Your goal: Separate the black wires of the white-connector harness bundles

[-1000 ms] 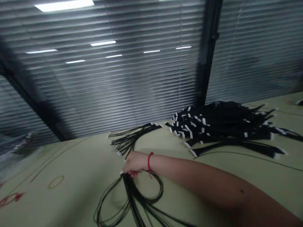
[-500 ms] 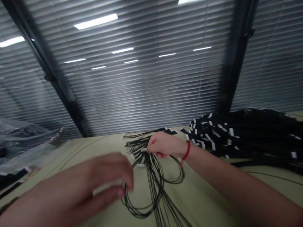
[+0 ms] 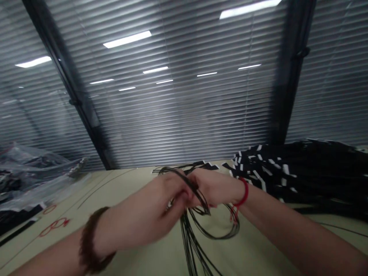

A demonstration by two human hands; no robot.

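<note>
A bundle of thin black cables [image 3: 188,234] hangs in loops and strands below my two hands, over the pale table. My left hand [image 3: 169,195], with a brown band on its wrist, is closed on a looped part of the cables; some strands pass over its fingers. Right against it, my right hand [image 3: 208,188], wearing a red string bracelet, is closed on the same bundle. One cable loop [image 3: 221,235] curves out below the right wrist. The exact grip of the right fingers is partly hidden behind the left hand and the strands.
At the right lies a big heap of black cables [image 3: 322,168] with white tags. Clear plastic bags [image 3: 43,172] sit at the far left, near red rings [image 3: 54,226] on the pale table [image 3: 115,191]. Window blinds [image 3: 184,115] rise behind the table.
My left hand has moved right and up to meet my right hand, taking hold of the cable loop and lifting it. Red rings at the left have come into fuller view.
</note>
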